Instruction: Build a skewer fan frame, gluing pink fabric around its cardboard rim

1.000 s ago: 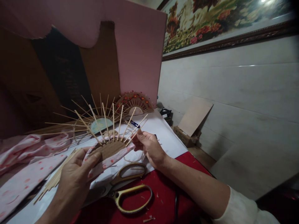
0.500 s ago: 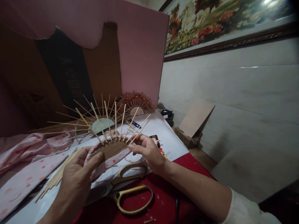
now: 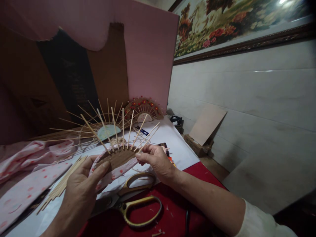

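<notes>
A half-round cardboard piece point(image 3: 119, 159), edged with pale pink spotted fabric, is held up above the table. Several thin wooden sticks point(image 3: 123, 128) fan out from its curved edge. My left hand point(image 3: 82, 184) grips its left end, thumb flat on the cardboard. At the right end, my right hand point(image 3: 155, 161) pinches the corner by the lowest stick; whether the fingertips hold stick, cardboard or both I cannot tell. Below lie large scissors point(image 3: 138, 204) with yellow handles, their blades partly behind my left wrist. A bundle of loose sticks point(image 3: 61, 182) rests left of my left hand.
Behind stand a stick fan with a light green half-round base point(image 3: 108, 131) and a finished-looking fan with red flowers point(image 3: 144, 107). Spotted fabric point(image 3: 32, 191) lies at left. A pink board point(image 3: 150, 56) closes off the back; a blue pen-like tool point(image 3: 143, 131) lies near it.
Almost nothing differs. The fan piece and its sticks have shifted very slightly to the right, and both hands keep their hold.
</notes>
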### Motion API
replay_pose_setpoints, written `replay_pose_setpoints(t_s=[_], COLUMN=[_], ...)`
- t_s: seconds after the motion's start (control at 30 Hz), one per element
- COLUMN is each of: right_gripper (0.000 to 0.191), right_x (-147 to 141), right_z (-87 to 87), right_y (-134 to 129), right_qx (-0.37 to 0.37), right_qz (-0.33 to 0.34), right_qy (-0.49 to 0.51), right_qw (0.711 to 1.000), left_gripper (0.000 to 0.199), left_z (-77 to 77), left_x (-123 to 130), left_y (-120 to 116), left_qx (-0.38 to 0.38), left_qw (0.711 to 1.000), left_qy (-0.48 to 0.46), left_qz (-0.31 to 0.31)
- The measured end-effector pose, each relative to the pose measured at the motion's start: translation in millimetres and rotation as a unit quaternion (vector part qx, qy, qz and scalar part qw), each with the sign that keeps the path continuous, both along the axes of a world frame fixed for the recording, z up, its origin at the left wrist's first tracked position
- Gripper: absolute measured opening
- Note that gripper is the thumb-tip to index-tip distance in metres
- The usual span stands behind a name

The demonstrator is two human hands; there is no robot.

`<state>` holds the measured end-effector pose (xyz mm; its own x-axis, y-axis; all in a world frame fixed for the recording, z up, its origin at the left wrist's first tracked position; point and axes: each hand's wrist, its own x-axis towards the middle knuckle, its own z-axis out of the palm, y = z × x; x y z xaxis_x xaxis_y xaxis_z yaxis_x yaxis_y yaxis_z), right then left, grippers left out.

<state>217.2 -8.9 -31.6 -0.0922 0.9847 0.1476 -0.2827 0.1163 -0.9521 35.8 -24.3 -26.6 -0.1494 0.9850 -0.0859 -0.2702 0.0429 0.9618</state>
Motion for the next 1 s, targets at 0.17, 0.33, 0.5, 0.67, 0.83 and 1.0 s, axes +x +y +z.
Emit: replay_pose_setpoints(t_s=[0.17,0.33,0.5,0.67,0.83,1.0], right_gripper=[0.016,0.017,0.016,0.019,0.021,0.021], right_x=[0,-1,-1,-1,0,1], right_z=[0.4,-0.5,-1.8,-2.5,-5.6,-5.9], right_y=[0,1,0,-1,0,0], right_qx=[-0.002,-0.003,0.002,0.007,0.024,0.024], right_qz=[-0.005,-0.01,-0.008,0.004,0.029,0.04], right_qy=[-0.004,-0.009,-0.019,-0.017,-0.009,-0.012], right_qw=[1.0,1.0,1.0,1.0,0.999,0.999], left_gripper=[0.031,0.028,0.044,0.056,0.04,0.032], left_z=[2.0,15.2,19.3,12.1,11.4,10.3], left_x=[1,8,10,9,8,6], left_y=[-1,-6,-10,-8,-6,-6], left_qx=[0.028,-0.011,-0.038,-0.042,0.002,0.027], left_qw=[0.998,0.998,0.995,0.994,0.995,0.995], left_qy=[0.022,-0.023,0.005,0.048,0.033,0.034], left_qz=[-0.044,-0.056,-0.096,-0.085,-0.093,-0.093])
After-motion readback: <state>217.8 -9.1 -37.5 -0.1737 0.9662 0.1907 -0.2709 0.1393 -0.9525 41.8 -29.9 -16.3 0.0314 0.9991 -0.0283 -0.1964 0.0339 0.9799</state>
